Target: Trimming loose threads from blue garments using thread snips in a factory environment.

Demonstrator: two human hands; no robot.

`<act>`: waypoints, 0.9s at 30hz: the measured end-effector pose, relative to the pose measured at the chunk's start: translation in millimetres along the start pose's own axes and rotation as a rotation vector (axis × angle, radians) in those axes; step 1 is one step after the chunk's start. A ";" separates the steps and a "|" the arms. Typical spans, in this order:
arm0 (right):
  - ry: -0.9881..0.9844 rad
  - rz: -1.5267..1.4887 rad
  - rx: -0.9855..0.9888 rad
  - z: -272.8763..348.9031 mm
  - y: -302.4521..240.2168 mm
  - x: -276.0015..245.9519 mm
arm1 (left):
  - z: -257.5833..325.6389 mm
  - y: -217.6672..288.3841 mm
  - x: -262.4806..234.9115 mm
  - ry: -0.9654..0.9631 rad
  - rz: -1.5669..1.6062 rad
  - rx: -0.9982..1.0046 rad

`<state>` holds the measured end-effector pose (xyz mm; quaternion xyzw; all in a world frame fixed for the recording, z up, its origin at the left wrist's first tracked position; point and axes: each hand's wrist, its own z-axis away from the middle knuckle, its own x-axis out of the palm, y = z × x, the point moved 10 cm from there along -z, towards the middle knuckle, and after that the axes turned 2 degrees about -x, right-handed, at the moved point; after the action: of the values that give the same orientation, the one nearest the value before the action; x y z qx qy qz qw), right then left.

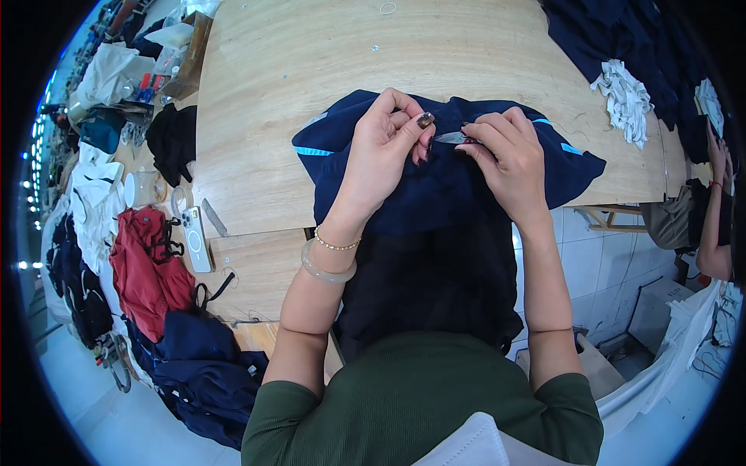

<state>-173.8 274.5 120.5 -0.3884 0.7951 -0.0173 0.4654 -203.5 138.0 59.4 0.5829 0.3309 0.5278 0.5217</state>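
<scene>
a person in a dark green top works at a pale wooden table [311, 62], both hands raised over a navy garment [435, 186] with light blue stripes that lies across the table's near edge and hangs down toward the lap. the left hand [385, 147] is pinched shut on a fold of the navy garment, thumb and forefinger meeting at the cloth, with a bead bracelet and a pale bangle on the wrist. the right hand [509, 155] is closed around small metal thread snips [452, 137], whose blades point left and meet the fabric just beside the left thumb. the garment sits directly under both hands, bunched up between them. at the table's far left corner an open cardboard box [190, 54] holds white folded material, though its contents are too small to tell further. left of the table lie a red garment [144, 264], a white phone [196, 237] and a heap of dark blue clothes [198, 365]. on the table's far right sits a bunch of white cloth pieces [624, 97] against more navy clothing [622, 39]. another person's arm [713, 225] shows at the right rim.
</scene>
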 end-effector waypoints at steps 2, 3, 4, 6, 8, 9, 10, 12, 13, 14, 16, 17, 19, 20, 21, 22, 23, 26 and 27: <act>0.001 0.006 0.001 0.0 1.3 1.6 | -0.4 -0.1 -1.0 -0.006 0.009 0.008; 0.002 0.005 0.001 -0.5 0.9 0.1 | -0.1 3.6 -7.0 0.037 0.017 0.040; 0.009 -0.018 0.038 -1.2 3.8 -3.2 | 0.8 7.2 -14.8 0.082 0.024 0.073; 0.015 -0.044 0.073 -1.6 7.8 -7.9 | 9.1 32.9 -52.0 0.363 -0.217 0.356; 0.067 -0.062 0.150 1.7 18.6 -17.2 | 23.5 53.8 -69.3 0.606 -0.410 0.505; 0.067 -0.062 0.150 3.0 19.8 -18.2 | 26.9 58.4 -75.8 0.656 -0.548 0.502; 0.084 -0.073 0.170 4.6 22.9 -20.6 | 30.1 62.8 -79.7 0.706 -0.687 0.498; 0.101 -0.083 0.190 6.3 24.5 -23.1 | 23.3 55.6 -66.2 0.488 -0.746 0.445; 0.096 -0.098 0.202 6.1 23.4 -22.6 | 17.6 45.9 -49.9 0.270 -0.799 0.390; 0.091 -0.113 0.213 5.9 22.5 -22.0 | 19.1 47.3 -35.4 0.191 -0.868 0.456; 0.088 -0.114 0.220 5.4 20.6 -22.2 | 19.9 41.5 -11.6 0.093 -0.951 0.496; 0.086 -0.115 0.228 5.7 20.4 -22.0 | 18.8 36.1 -5.6 0.075 -0.965 0.470; 0.082 -0.131 0.242 6.2 19.4 -21.0 | 17.3 28.7 -3.1 0.090 -0.983 0.457; 0.078 -0.148 0.256 6.7 19.9 -20.5 | 17.1 25.9 -3.5 0.099 -0.989 0.460; 0.078 -0.147 0.256 7.0 19.5 -20.7 | 17.0 24.8 -3.5 0.109 -0.995 0.463; 0.078 -0.158 0.254 7.3 19.7 -21.1 | 15.8 24.9 -1.6 0.108 -0.994 0.465; 0.078 -0.169 0.252 7.3 19.7 -21.2 | 12.8 22.6 -4.3 0.117 -0.928 0.414; 0.074 -0.174 0.262 7.8 19.9 -21.0 | 7.1 16.5 -10.2 0.133 -0.785 0.387; 0.075 -0.173 0.261 7.5 20.0 -21.2 | 6.8 17.0 -12.2 0.138 -0.707 0.409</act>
<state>-174.5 304.4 123.9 -0.3905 0.7666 -0.1750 0.4788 -202.5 120.8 73.0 0.4882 0.6431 0.2774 0.5207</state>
